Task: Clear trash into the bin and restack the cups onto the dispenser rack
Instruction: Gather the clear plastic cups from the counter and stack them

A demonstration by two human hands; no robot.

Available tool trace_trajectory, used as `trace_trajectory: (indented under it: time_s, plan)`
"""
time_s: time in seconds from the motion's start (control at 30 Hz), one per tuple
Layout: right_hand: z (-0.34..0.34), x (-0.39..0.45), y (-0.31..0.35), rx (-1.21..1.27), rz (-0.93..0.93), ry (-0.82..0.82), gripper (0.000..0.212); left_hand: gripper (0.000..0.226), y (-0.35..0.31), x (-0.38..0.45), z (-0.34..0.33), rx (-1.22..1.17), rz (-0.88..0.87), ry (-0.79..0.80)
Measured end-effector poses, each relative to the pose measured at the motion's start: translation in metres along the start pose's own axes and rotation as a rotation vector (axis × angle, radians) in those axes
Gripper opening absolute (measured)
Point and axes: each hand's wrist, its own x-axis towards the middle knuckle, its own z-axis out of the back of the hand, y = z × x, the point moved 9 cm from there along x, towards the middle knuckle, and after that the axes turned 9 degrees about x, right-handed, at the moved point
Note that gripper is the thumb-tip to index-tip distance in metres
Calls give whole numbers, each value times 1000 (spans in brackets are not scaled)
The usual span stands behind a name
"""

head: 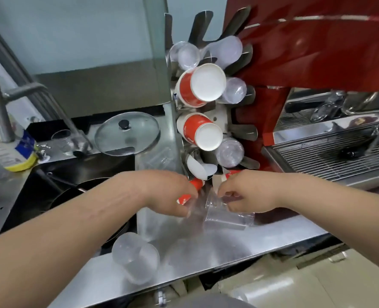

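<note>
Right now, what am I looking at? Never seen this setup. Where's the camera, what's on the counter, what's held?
There is no robot. One camera on a person's head looks down at their bare hands. Behind them stands a cup dispenser rack with red paper cups and clear plastic cups in its slots. On the steel counter lies another stack of clear cups. The left hand grips a red paper cup. The right hand holds a clear plastic cup. A glass pot lid lies further left.
</note>
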Motion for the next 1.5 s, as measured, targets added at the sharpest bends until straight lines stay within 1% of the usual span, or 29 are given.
trace_trajectory:
  time_s: [0.07, 0.1, 0.2, 0.27, 0.33, 0.4, 0.47, 0.57, 0.63, 0.77, 0.83, 0.93, 1.0, 1.13, 1.23, 1.43, 1.5]
  plan:
    - [-1, -11, -17, 37, -21, -76, 27, 19, -22, 19, 7, -10, -61, -70]
    - [-4, -16, -27, 62, -33, -115, 28, 20, -29, 29, 8, -13, -63, -108]
    - [-21, -29, -57, 186, -117, -241, 33, 48, -41, 59, -1, 17, -10, -207]
    - [-38, -37, -75, 265, -178, -316, 45, 56, -51, 76, -11, 13, -22, -238]
    - [-56, -43, -89, 367, -234, -369, 58, 59, -56, 89, -20, 11, -18, -241]
    - [-73, -45, -103, 476, -295, -394, 70, 62, -57, 101, -27, 24, -1, -239]
    - [-88, -42, -115, 535, -343, -397, 81, 64, -58, 110, -30, 31, 12, -238]
    - [-103, -34, -126, 584, -359, -390, 89, 63, -57, 121, -36, 26, 34, -219]
    - [-111, -29, -129, 601, -355, -382, 87, 63, -57, 124, -39, 10, 54, -208]
    - [-120, -27, -135, 622, -344, -422, 75, 65, -61, 125, -38, -4, 65, -218]
    - [-122, -30, -137, 651, -330, -431, 72, 69, -64, 125, -39, -1, 63, -228]
    - [-115, -44, -132, 693, -252, -476, 71, 81, -69, 121, -46, -24, 67, -229]
    - [-102, -62, -125, 724, -200, -529, 72, 86, -73, 116, -46, -99, 62, -253]
    - [-75, -93, -113, 749, -127, -595, 73, 89, -83, 107, -45, -367, 47, -344]
    - [-62, -102, -107, 731, -95, -607, 73, 90, -90, 104, -53, -518, 75, -393]
    - [-60, -99, -99, 676, -45, -558, 72, 92, -94, 98, -66, -608, 137, -440]
    - [-61, -95, -95, 666, -19, -546, 72, 88, -92, 93, -69, -621, 160, -459]
